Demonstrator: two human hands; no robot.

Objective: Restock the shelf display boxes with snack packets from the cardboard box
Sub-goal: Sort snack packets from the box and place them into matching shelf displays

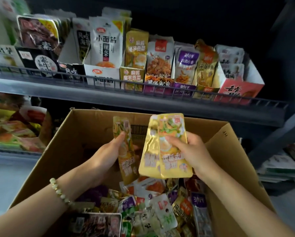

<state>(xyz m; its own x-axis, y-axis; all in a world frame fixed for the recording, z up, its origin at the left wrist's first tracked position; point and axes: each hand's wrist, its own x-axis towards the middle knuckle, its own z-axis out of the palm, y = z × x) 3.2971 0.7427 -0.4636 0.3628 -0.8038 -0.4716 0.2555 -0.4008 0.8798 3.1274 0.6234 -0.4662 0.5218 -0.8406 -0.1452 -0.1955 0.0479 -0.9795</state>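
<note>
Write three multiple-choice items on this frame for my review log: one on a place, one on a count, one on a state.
1. Where on the grey shelf does the gold cardboard display box stand?
A. between the white display box and the orange-and-purple display box
B. at the far right end
C. at the far left end

2. How many glossy gold snack packets show in the right hand?
A. one
B. two
C. five

3. What is the left hand doing?
A. hanging idle
B. holding a gold packet in its grip over the open brown cardboard box
C. pressing a flap shut

Answers: 1 A, those two boxes flank it; 2 B, two fanned packets overlap; 3 B, thumb and fingers curl round the packet.
</note>
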